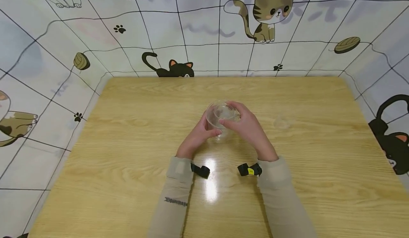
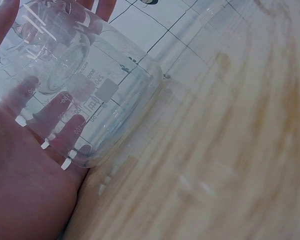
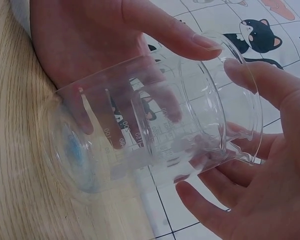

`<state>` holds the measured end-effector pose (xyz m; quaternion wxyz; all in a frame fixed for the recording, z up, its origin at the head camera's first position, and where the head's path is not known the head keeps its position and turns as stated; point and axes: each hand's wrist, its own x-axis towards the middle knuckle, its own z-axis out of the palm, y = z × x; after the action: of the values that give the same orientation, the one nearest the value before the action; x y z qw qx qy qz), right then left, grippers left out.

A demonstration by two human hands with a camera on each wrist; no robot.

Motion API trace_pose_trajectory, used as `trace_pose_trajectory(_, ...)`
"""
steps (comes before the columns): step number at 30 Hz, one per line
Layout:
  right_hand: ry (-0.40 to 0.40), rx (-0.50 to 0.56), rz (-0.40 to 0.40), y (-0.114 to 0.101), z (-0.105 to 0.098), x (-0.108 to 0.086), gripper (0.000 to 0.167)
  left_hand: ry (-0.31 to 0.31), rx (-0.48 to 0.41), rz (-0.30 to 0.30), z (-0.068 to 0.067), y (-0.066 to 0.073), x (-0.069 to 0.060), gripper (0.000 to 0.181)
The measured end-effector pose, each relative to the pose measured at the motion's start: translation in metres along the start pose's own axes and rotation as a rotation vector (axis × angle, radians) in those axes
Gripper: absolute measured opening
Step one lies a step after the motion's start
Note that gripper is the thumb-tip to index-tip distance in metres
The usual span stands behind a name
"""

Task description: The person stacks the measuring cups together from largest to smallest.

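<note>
Near the middle of the table, a clear glass beaker (image 2: 121, 107) with printed markings stands upright. My left hand (image 1: 202, 129) grips its side, the fingers (image 3: 97, 116) wrapped round the far wall and seen through the glass. A smaller clear glass vessel, apparently a second beaker (image 3: 187, 107), sits nested in its mouth. Around the upper rim my right hand (image 1: 247, 123) holds this inner glass, thumb on the near side and fingers on the far side. Overlapping transparent walls make the two rims hard to separate. Inside the large beaker's base shows a bluish tint.
A faint, clear round object (image 1: 282, 122) lies on the wooden table (image 1: 319, 160) to the right of the hands; its kind is hard to tell. Tiled cat-print sheeting (image 1: 198, 28) rises behind the table and along both sides.
</note>
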<state>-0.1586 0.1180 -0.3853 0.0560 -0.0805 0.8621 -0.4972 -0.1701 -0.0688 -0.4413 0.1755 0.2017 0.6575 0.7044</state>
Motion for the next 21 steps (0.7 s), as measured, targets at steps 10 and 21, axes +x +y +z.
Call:
trace_pose_trajectory(10, 0.007, -0.037, -0.019, 0.0004, 0.0034, 0.0007, 0.069, -0.007, -0.008, 0.017, -0.0018, 0.0017, -0.0036, 0.089)
trace_pose_trajectory(21, 0.017, -0.038, -0.012, 0.0013, 0.0038, 0.0001, 0.07, -0.011, -0.018, 0.012, 0.0003, 0.0012, -0.0017, 0.084)
